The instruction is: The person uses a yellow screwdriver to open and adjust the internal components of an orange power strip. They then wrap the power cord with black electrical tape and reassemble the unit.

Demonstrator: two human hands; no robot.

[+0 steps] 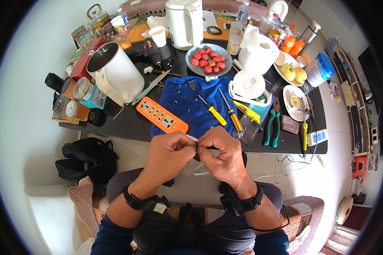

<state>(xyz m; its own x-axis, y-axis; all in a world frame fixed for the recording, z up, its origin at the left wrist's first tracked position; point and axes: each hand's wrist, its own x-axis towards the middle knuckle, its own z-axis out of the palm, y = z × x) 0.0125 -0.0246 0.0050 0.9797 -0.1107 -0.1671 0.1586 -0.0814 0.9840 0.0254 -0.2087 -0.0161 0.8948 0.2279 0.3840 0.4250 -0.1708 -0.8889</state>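
Note:
My left hand point(170, 156) and my right hand point(221, 154) meet at the fingertips by the table's front edge, pinching the end of a white cord point(191, 137). Fingers hide most of that end, and something small and dark shows below them. Just beyond my left hand lies an orange power strip point(161, 114), partly on a blue cloth point(182, 105). On the cloth are several small screws, a small dark part point(191, 85), a yellow-handled screwdriver point(215, 113) and another with a yellow-and-black handle point(233, 114).
Green-handled pliers point(272, 129) and a yellow-handled soldering iron point(304, 134) lie to the right. A kitchen knife point(150, 87) rests near a tilted white kettle body point(124, 70). Beyond are a cordless drill point(151, 52), a bowl of red fruit point(191, 65) and a white kettle point(178, 25).

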